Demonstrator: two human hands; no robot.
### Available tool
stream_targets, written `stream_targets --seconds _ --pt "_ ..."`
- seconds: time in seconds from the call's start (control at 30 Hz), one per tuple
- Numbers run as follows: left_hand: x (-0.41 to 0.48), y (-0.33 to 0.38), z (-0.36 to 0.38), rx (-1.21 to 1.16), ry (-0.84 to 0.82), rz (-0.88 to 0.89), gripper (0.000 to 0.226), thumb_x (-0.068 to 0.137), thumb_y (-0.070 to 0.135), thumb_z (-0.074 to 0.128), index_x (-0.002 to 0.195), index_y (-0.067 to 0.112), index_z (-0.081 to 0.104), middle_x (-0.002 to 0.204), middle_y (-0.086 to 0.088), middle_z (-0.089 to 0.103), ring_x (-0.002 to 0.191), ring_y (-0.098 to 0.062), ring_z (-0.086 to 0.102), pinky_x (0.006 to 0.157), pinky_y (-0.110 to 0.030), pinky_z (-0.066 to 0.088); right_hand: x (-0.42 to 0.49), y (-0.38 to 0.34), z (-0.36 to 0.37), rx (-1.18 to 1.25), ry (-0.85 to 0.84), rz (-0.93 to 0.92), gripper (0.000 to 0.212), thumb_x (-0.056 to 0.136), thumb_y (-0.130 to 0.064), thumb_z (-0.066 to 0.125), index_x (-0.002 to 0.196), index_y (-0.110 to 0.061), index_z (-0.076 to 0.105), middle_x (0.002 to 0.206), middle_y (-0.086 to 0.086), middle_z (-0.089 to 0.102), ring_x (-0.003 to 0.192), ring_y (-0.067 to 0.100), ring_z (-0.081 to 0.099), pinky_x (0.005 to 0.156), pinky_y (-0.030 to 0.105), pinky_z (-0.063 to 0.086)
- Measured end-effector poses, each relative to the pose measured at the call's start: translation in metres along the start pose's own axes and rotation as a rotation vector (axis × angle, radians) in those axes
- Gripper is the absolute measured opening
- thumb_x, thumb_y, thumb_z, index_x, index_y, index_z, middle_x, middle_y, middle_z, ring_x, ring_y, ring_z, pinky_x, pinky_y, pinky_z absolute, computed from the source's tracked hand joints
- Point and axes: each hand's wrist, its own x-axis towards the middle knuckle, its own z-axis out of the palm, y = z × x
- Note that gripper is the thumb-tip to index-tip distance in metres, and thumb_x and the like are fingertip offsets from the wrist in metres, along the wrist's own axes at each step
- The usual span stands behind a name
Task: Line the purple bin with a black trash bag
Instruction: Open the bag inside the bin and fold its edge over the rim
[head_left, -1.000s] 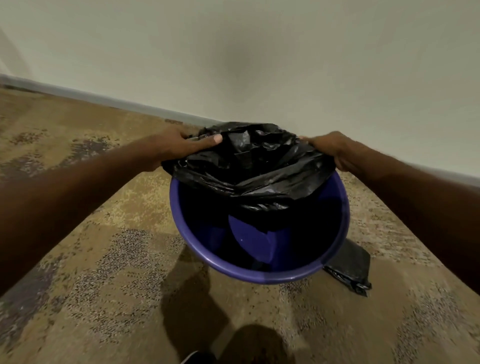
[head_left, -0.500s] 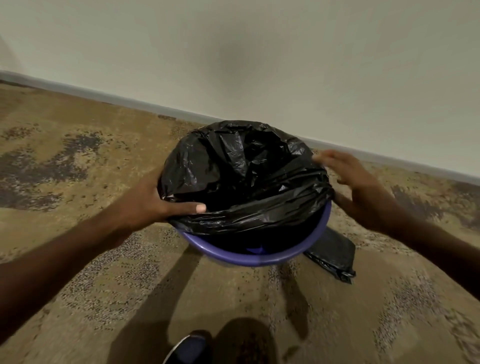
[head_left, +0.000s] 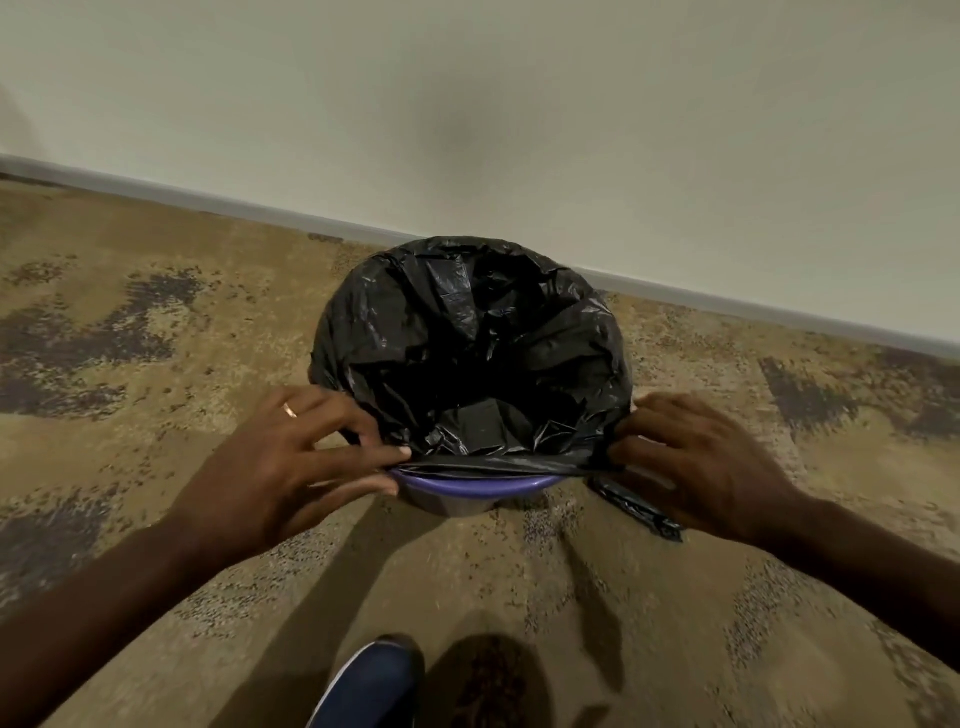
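Nearest: my dark blue shoe (head_left: 374, 686) on the patterned carpet (head_left: 156, 312). Next: my left hand (head_left: 291, 462) and right hand (head_left: 706, 467), each pinching the black trash bag (head_left: 467, 338) at the purple bin's (head_left: 467, 488) near rim, still uncovered. Beside my right hand: a folded spare bag (head_left: 644, 514). Behind: baseboard (head_left: 208, 200), wall.

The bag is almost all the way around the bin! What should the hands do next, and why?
Probably pull the stretched edge of the black bag down over the near rim of the purple bin. The far and side rims are already covered, but a purple strip shows at the front, and the left hand and right hand pinch the bag's edge taut just above it.
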Motion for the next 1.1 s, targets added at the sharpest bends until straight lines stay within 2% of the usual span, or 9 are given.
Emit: stream_targets --seconds 0.27,0.4,0.53,0.63,0.73,0.83,0.93,1.0,1.1 --pt "-0.013 0.016 0.004 0.191 0.079 0.086 0.020 0.095 0.025 0.063 0.097 0.016 0.081 0.088 -0.004 0.076 0.076 -0.022 0.071 0.072 -0.028 0.044 -0.007 -0.017 0.034 -0.088 0.091 -0.162 0.024 0.093 -0.015 0.069 0.116 -0.020 0.067 0.114 0.000 0.074 0.100 0.021 0.066 0.094 0.038 0.046" --pt "-0.035 0.017 0.019 0.256 0.060 0.141 0.010 0.100 0.023 0.057 0.100 0.019 0.066 0.091 -0.003 0.073 0.080 -0.023 0.069 0.076 -0.036 0.045 -0.009 -0.023 0.046 -0.099 -0.025 -0.159 0.025 0.092 -0.020 0.066 0.117 -0.021 0.072 0.111 -0.001 0.076 0.102 0.021 0.070 0.099 0.040 0.044" --pt "-0.049 0.012 0.033 0.236 -0.003 0.044 0.019 0.098 0.025 0.062 0.106 0.016 0.077 0.106 -0.004 0.076 0.094 -0.024 0.072 0.081 -0.038 0.051 0.002 -0.033 0.036 -0.031 -0.149 -0.104 0.026 0.095 -0.027 0.059 0.113 -0.020 0.076 0.110 -0.001 0.078 0.103 0.021 0.073 0.092 0.043 0.057" --pt "-0.055 0.002 0.028 0.047 0.024 -0.161 0.032 0.096 0.039 0.063 0.114 0.017 0.078 0.117 -0.002 0.075 0.110 -0.014 0.068 0.087 -0.036 0.055 0.001 -0.042 0.009 0.058 -0.143 -0.099 0.026 0.095 -0.036 0.061 0.108 -0.023 0.079 0.110 -0.005 0.078 0.097 0.014 0.075 0.077 0.032 0.063" --pt "-0.056 -0.009 0.009 -0.272 0.187 -0.594 0.031 0.100 0.046 0.053 0.122 0.030 0.068 0.110 0.013 0.072 0.097 0.001 0.067 0.072 -0.019 0.059 0.017 -0.049 -0.029 0.225 0.062 0.031 0.027 0.100 -0.038 0.055 0.102 -0.023 0.078 0.097 -0.007 0.077 0.078 0.007 0.072 0.060 0.027 0.061" --pt "-0.030 -0.025 -0.008 -0.679 0.330 -1.002 0.040 0.101 0.056 0.047 0.130 0.031 0.057 0.113 0.005 0.069 0.091 -0.014 0.072 0.070 -0.028 0.062 0.071 -0.048 -0.045 0.428 0.118 0.233 0.028 0.106 -0.035 0.045 0.112 -0.022 0.068 0.097 -0.008 0.071 0.078 0.002 0.065 0.064 0.020 0.055" --pt "0.018 -0.031 -0.020 -1.025 0.110 -1.195 0.051 0.089 0.073 0.050 0.114 0.032 0.069 0.111 0.002 0.071 0.091 -0.020 0.076 0.067 -0.030 0.062 0.138 -0.054 -0.026 0.716 -0.368 0.443 0.026 0.108 -0.030 0.042 0.124 -0.021 0.060 0.104 0.008 0.067 0.077 0.011 0.059 0.069 0.027 0.050" --pt "0.038 -0.025 -0.017 -1.057 -0.019 -1.189 0.039 0.088 0.060 0.063 0.113 0.031 0.070 0.109 0.004 0.074 0.090 -0.016 0.076 0.064 -0.025 0.061 0.166 -0.066 -0.001 0.866 -0.727 0.601 0.034 0.109 -0.032 0.038 0.134 -0.020 0.056 0.126 0.010 0.062 0.100 0.017 0.059 0.086 0.031 0.046" --pt "0.046 -0.027 -0.004 -1.033 0.022 -1.177 0.026 0.099 0.036 0.062 0.122 0.025 0.068 0.106 0.002 0.079 0.087 -0.011 0.077 0.062 -0.023 0.061 0.180 -0.079 0.027 0.873 -0.913 0.578 0.044 0.110 -0.028 0.031 0.152 -0.023 0.042 0.158 0.001 0.041 0.141 0.020 0.039 0.102 0.025 0.025"
